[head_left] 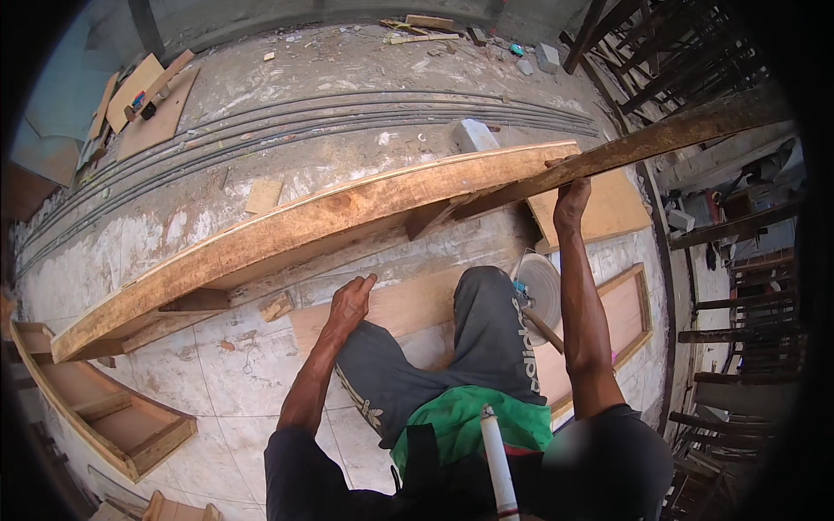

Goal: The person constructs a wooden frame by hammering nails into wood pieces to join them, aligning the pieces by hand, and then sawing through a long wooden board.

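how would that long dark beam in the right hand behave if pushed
The dark beam looks thick, so it is probably stiff. Its flat faces make rolling unlikely. Much of its length extends beyond the right hand, so its outer end might swing.

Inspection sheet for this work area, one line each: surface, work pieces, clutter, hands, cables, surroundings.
Surface: tiled floor, pale and stained.
Work pieces: long wooden frame across the middle; dark plank at its right end.
Clutter: bucket by the right knee; wood scraps at the far edge.
Hands: right hand gripping the dark plank; left hand by the left knee, grip unclear.
Cables: nothing seen for certain; grey rods lie beyond the frame.
Surroundings: dark beams along the right; shallow wooden tray at left.
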Motion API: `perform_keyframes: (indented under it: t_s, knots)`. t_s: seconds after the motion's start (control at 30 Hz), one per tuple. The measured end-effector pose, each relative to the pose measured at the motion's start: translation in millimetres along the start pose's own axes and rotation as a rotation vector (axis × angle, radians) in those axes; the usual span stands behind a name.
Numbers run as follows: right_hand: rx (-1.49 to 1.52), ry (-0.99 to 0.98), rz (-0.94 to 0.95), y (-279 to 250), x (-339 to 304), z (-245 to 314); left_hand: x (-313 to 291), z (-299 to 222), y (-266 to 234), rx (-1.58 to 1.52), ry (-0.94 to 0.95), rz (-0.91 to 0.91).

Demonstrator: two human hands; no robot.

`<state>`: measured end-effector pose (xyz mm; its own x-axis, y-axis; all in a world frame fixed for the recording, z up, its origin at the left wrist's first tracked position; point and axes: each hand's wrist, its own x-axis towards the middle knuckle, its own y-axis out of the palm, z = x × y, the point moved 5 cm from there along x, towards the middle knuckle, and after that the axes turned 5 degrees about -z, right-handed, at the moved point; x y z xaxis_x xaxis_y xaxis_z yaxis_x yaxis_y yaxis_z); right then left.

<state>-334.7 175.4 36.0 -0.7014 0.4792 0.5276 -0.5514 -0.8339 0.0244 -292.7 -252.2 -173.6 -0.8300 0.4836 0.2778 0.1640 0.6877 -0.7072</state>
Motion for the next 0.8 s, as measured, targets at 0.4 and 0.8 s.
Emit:
perform_keyframes:
  t_s: [0.4,0.8]
  knots:
    - [0.096,0.012,0.182,-1.6,4.0,-14.4,239.9,-306.6,-72.8,-0.216,0.347,-0.589]
    - [0.267,0.174,0.517,-32.8,86.7,35.0,296.1,-339.1,-30.4,-0.677,0.168,-0.085]
